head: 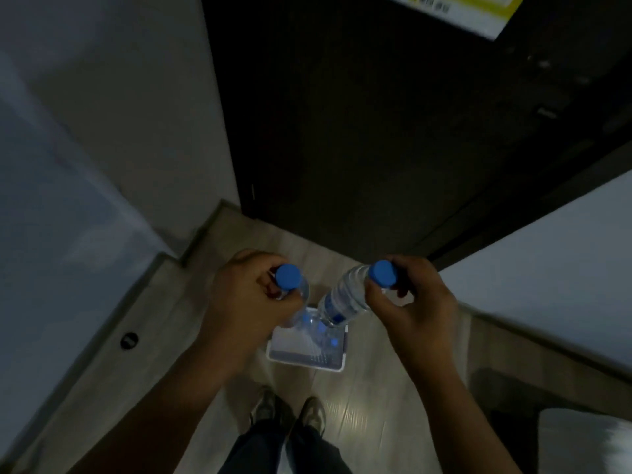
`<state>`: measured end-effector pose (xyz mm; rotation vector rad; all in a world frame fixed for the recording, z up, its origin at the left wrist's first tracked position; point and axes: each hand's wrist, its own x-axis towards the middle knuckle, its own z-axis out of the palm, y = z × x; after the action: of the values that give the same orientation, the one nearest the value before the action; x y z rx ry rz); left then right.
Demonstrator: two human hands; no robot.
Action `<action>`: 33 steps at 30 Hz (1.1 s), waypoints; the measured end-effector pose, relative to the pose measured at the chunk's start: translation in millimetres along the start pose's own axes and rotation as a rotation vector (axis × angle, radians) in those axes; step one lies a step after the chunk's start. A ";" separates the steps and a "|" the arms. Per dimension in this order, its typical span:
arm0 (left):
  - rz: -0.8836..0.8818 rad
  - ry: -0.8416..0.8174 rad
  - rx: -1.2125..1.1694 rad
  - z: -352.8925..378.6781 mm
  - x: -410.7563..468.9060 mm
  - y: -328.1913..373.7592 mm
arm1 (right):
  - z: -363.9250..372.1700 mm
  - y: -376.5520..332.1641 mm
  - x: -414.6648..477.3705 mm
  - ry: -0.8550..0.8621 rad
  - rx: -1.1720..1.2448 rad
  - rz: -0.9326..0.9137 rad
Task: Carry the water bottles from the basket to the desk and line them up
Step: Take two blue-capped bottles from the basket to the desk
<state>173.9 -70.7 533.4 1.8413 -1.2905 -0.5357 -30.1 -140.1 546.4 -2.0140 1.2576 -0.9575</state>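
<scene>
My left hand [246, 295] grips a clear water bottle [290, 280] by its neck, just under the blue cap; most of its body is hidden behind the hand. My right hand [413, 302] grips a second clear bottle [345, 299] near its blue cap, and this bottle tilts down to the left. Both bottles hang above a white basket [273, 354] on the floor. Several more blue-capped bottles [321, 331] lie inside the basket. The desk is not in view.
A dark door [359, 131] stands straight ahead, with a pale wall [102, 114] on the left and a white surface [547, 268] on the right. A round door stop [129, 340] sits low on the left. My shoes [290, 410] stand just behind the basket on the wooden floor.
</scene>
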 end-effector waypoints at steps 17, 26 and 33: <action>0.389 0.591 -0.214 -131.1 66.9 163.5 | -77.5 -166.2 123.8 0.204 0.574 -0.337; 0.244 0.822 -0.519 -137.7 55.7 218.7 | -91.0 -204.9 163.2 0.058 0.814 -0.495; 0.250 1.079 -0.510 -155.1 12.7 237.2 | -71.7 -238.5 161.1 -0.134 0.971 -0.578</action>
<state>154.6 -61.0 816.2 1.1814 -0.5375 0.2596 80.3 -200.5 815.0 -1.5697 0.0181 -1.3160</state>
